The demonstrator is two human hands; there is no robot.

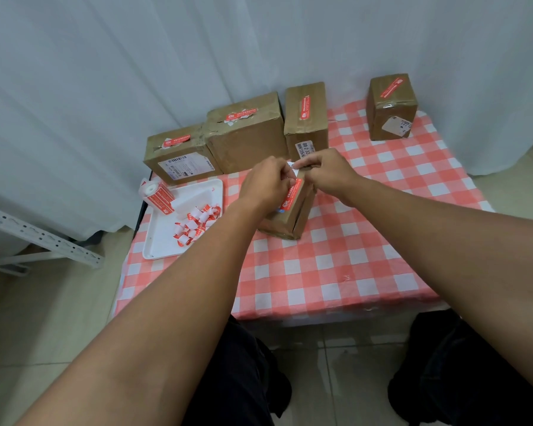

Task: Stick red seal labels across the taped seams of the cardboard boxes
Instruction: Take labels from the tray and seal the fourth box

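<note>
Two bare hands meet over a small box [290, 213] on a checked table [336, 265]. A red label [293, 195] lies along its top; the left hand [266, 182] and right hand [328, 170] pinch its white far end between curled fingertips

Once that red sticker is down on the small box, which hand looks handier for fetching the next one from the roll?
Probably the left hand. The label roll lies on the white tray at the table's left side, nearer to it. The right hand would have to cross over the small box to reach it.
</note>
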